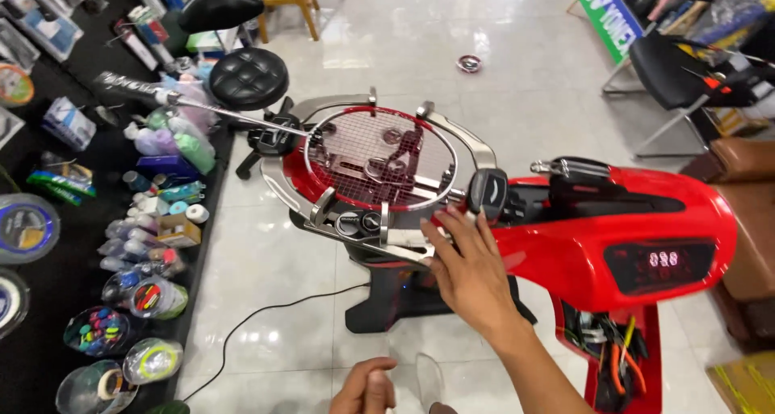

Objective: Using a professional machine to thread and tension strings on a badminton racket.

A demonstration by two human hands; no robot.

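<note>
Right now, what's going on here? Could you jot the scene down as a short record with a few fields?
place: shop with a shiny tiled floor
machine: red stringing machine
mounted on it: red racket, clamped flat in the metal cradle, partly strung
right hand: open, fingers spread, reaching to the cradle's near edge
left hand: low, loosely curled; whether it holds anything cannot be told
to the left: black counter with tubs and string reels
behind: black stool

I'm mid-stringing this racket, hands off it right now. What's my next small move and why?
Probably slide the right hand forward onto the racket: its open fingers only reach the machine's frame edge, while the left hand hangs low, closed, away from the machine.
</note>
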